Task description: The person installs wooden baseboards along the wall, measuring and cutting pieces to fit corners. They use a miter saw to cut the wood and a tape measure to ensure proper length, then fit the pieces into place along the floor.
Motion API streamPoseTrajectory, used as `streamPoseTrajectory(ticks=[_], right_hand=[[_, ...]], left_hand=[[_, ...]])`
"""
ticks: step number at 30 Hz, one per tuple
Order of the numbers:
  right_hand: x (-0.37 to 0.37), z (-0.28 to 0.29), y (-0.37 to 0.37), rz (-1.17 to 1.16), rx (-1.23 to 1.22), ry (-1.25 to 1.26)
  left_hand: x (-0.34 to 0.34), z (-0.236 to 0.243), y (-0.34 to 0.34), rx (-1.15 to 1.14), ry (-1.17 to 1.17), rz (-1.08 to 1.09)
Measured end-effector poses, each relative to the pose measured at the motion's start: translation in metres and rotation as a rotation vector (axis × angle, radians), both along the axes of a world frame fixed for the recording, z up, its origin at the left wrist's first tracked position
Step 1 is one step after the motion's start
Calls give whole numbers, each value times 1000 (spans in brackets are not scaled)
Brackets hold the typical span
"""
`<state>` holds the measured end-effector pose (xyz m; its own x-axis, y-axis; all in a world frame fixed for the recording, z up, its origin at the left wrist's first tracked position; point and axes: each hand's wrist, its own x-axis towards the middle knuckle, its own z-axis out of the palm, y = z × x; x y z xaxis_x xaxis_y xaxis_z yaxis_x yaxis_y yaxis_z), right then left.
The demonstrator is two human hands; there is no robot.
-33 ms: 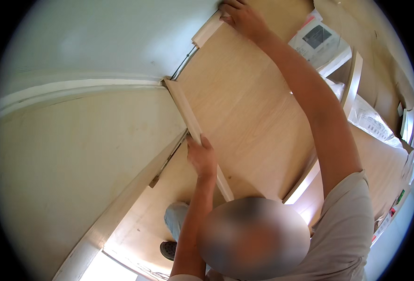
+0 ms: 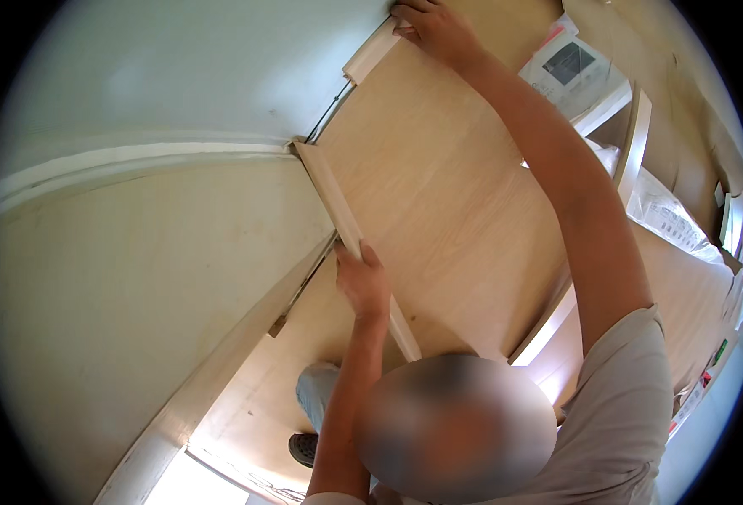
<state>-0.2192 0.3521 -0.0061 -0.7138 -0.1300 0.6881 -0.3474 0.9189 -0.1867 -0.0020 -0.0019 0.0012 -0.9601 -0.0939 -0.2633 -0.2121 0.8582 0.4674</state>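
My left hand [image 2: 361,282] is closed around a long, light wood-coloured skirting strip [image 2: 328,185]. One end of this strip lies at the wall corner and it slants down toward me. Up at the top, my right hand [image 2: 440,35] reaches to the far wall with its fingers curled over a shorter skirting strip [image 2: 373,52] of the same colour, pressed along the foot of the wall. Between the two strips a dark gap with a thin cable [image 2: 329,114] shows. The far end of the short strip is hidden by my fingers.
A pale wall [image 2: 161,278] with a white ledge [image 2: 144,156] stands at the left. The floor [image 2: 456,185] is wood-look. At the right are a white printed box [image 2: 565,71], a curved board [image 2: 633,143] and a clear plastic wrap [image 2: 668,217]. A small dark bar [image 2: 279,324] sits by the left wall's foot.
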Motion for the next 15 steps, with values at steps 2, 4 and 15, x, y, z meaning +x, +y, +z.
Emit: streamPoseTrajectory(ticks=[2, 4, 15], right_hand=[[1, 0, 1, 15, 2, -18], [2, -8, 7, 30, 2, -49], [1, -7, 11, 140, 18, -86]], left_hand=[[-1, -1, -1, 10, 21, -5], [3, -7, 1, 26, 38, -14], [4, -10, -1, 24, 37, -20]])
